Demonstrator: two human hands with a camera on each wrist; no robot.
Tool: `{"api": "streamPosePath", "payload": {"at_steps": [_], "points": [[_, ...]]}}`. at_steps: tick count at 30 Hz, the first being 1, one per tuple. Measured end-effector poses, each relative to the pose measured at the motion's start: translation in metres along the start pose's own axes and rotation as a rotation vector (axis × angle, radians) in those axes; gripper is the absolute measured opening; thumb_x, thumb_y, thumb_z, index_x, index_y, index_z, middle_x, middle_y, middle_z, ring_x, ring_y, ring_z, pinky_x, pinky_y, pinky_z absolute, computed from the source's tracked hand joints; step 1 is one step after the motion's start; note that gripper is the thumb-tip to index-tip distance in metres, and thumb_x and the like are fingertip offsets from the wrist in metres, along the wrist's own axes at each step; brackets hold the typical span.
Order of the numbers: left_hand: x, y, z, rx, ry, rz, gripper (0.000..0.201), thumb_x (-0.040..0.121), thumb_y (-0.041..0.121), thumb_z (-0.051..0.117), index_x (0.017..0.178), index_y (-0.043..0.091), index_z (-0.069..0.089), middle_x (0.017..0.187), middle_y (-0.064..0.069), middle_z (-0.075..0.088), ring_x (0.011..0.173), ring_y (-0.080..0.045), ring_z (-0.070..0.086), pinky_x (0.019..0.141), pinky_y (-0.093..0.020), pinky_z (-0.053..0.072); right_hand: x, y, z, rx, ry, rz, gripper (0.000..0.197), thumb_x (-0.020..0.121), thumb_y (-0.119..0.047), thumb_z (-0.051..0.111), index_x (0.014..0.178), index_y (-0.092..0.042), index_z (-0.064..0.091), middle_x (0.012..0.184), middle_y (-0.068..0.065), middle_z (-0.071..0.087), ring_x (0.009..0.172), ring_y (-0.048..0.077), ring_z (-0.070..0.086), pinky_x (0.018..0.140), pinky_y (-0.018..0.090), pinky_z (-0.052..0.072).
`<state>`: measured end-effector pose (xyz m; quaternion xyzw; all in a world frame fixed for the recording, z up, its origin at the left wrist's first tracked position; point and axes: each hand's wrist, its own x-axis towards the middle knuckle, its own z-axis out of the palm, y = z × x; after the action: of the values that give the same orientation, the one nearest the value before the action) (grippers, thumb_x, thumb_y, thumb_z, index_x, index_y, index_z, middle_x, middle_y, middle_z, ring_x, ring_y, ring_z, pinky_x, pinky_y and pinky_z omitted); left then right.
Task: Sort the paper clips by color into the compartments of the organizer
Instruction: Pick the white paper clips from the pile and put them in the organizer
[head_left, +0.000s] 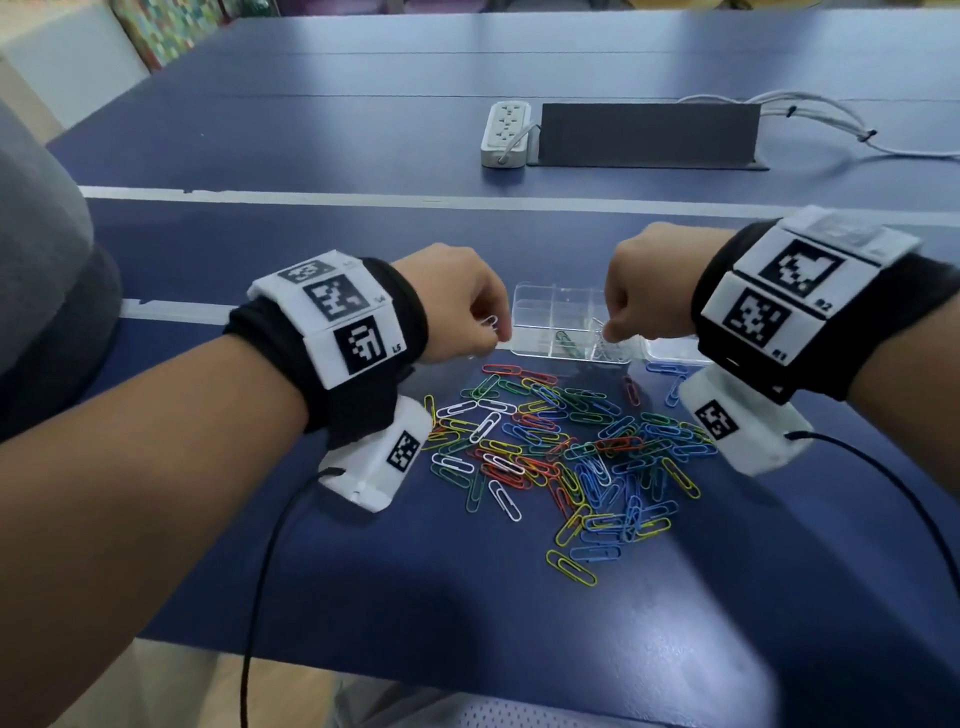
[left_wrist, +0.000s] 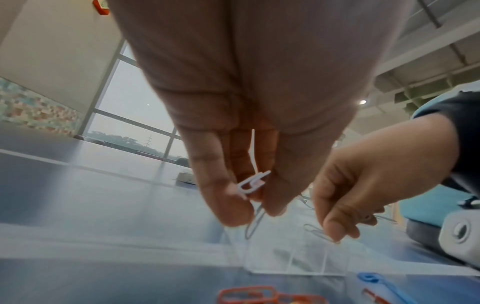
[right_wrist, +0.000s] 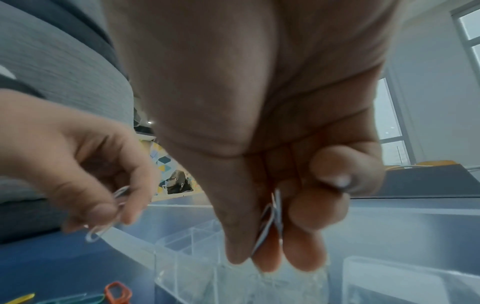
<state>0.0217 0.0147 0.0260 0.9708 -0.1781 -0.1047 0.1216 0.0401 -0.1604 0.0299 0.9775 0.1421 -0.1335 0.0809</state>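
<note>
A clear plastic organizer (head_left: 530, 299) with several compartments stands on the blue table, behind a loose pile of coloured paper clips (head_left: 561, 457). One front compartment holds a green clip (head_left: 566, 340), the one to its right white clips (head_left: 608, 351). My left hand (head_left: 480, 325) hovers just left of the organizer and pinches white clips (left_wrist: 253, 185). My right hand (head_left: 615, 325) is over the compartment with white clips and pinches white clips (right_wrist: 271, 216) between thumb and fingers.
A second clear box (head_left: 670, 351) stands right of the organizer, partly behind my right wrist. At the back lie a white power strip (head_left: 506, 132), a dark grey cover (head_left: 647, 135) and white cables (head_left: 831, 117). A grey-clothed person (head_left: 47, 249) is at the left edge.
</note>
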Motion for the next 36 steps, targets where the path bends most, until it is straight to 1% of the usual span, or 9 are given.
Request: {"api": "streamPosePath", "payload": {"at_steps": [2,5,8,14,19,25,29,32,36], "points": [[0.008,0.013,-0.002,-0.027,0.026,0.028,0.020,0.081,0.014,0.056,0.089,0.022,0.073,0.052,0.014,0.052,0.059,-0.011,0.054,0.070,-0.018,0.045,0.001,-0.001,0.000,-0.012,0.016,0.003,0.028,0.084,-0.032,0.062,0.091,-0.006,0.071,0.074,0.008,0.056,0.079,0.027,0.051,0.072,0.029,0.045],[0.024,0.032,0.000,-0.107,0.044,0.034,0.020,0.082,0.013,0.057,0.090,0.020,0.073,0.055,0.009,0.058,0.059,-0.012,0.058,0.059,-0.009,0.042,0.001,-0.002,-0.001,-0.004,0.016,0.008,0.031,0.084,-0.035,0.064,0.097,-0.008,0.071,0.077,0.008,0.056,0.085,0.029,0.055,0.078,0.031,0.049],[0.041,0.044,0.005,-0.238,0.011,0.008,0.017,0.081,0.009,0.059,0.087,0.018,0.072,0.072,-0.005,0.070,0.060,-0.016,0.063,0.068,-0.022,0.054,-0.003,0.000,0.001,0.064,0.022,0.027,0.034,0.083,-0.037,0.063,0.104,-0.011,0.070,0.092,0.010,0.066,0.099,0.030,0.061,0.086,0.034,0.052],[0.060,0.057,0.005,-0.236,0.035,-0.050,0.016,0.080,0.009,0.067,0.094,0.015,0.071,0.060,0.003,0.057,0.061,-0.018,0.058,0.069,-0.026,0.054,-0.012,0.010,0.000,0.256,0.053,0.067,0.027,0.087,-0.015,0.049,0.105,-0.011,0.069,0.097,0.011,0.071,0.094,0.031,0.064,0.088,0.038,0.054],[0.063,0.066,0.008,-0.271,0.014,-0.060,0.014,0.078,0.010,0.070,0.089,0.018,0.070,0.079,-0.003,0.066,0.059,-0.015,0.058,0.041,-0.014,0.044,-0.019,0.018,-0.003,0.323,0.049,0.083,0.025,0.086,-0.013,0.052,0.101,-0.013,0.072,0.096,0.011,0.071,0.092,0.030,0.065,0.088,0.039,0.054],[0.065,0.075,0.020,-0.149,0.011,0.015,0.017,0.073,0.016,0.074,0.090,0.020,0.074,0.091,-0.001,0.073,0.078,-0.013,0.063,0.065,-0.021,0.044,-0.039,0.021,0.014,0.194,-0.063,-0.034,0.012,0.076,-0.018,0.064,0.083,-0.018,0.075,0.082,0.002,0.073,0.083,0.023,0.065,0.078,0.030,0.055],[0.065,0.075,0.021,-0.124,0.042,0.054,0.016,0.076,0.015,0.070,0.092,0.020,0.074,0.091,0.000,0.072,0.079,-0.009,0.058,0.072,-0.019,0.042,-0.042,0.020,0.028,0.123,-0.102,-0.086,0.008,0.073,-0.022,0.071,0.080,-0.026,0.074,0.059,-0.011,0.049,0.077,0.019,0.054,0.053,0.018,0.038],[0.061,0.069,0.016,-0.129,0.051,0.073,0.019,0.079,0.013,0.066,0.096,0.019,0.073,0.087,0.000,0.070,0.066,-0.008,0.057,0.071,-0.018,0.043,-0.044,0.023,0.029,0.122,-0.073,-0.098,0.008,0.076,-0.020,0.066,0.078,-0.021,0.074,0.055,-0.011,0.048,0.072,0.018,0.051,0.056,0.020,0.039],[0.054,0.051,0.006,-0.120,0.056,0.049,0.017,0.080,0.016,0.064,0.095,0.019,0.072,0.076,0.003,0.064,0.046,0.003,0.047,0.049,-0.008,0.040,-0.043,0.031,0.020,0.192,-0.004,-0.051,0.013,0.078,-0.020,0.061,0.077,-0.017,0.074,0.065,-0.002,0.060,0.072,0.021,0.057,0.071,0.025,0.050]]}}
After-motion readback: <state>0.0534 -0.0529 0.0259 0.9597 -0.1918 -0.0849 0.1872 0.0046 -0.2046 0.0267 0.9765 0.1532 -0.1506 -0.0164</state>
